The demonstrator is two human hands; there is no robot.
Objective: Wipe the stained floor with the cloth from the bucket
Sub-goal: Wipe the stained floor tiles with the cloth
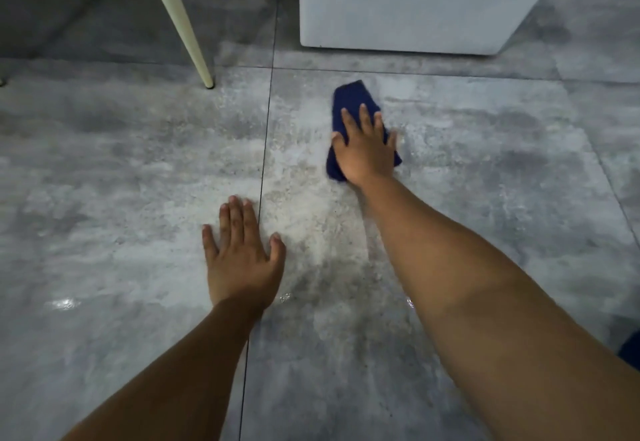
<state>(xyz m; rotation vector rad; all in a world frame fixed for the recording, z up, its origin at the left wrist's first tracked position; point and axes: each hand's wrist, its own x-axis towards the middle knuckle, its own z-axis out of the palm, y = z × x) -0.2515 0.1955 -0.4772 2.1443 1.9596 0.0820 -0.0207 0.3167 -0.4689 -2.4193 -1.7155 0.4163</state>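
Note:
A dark blue cloth (351, 99) lies flat on the grey tiled floor, just right of the centre. My right hand (365, 148) presses down on its near half, fingers spread over it; the far end of the cloth sticks out beyond my fingertips. A pale, whitish stain (298, 205) spreads over the tiles between my two hands and along the dark grout line. My left hand (242, 253) rests flat on the floor, palm down and fingers apart, holding nothing, at the near left edge of the stain. No bucket is in sight.
A cream furniture leg (188, 32) slants down to the floor at the back left. A white box-like unit (408, 8) stands on the floor at the back right, just beyond the cloth. A dark blue object (631, 350) peeks in at the right edge.

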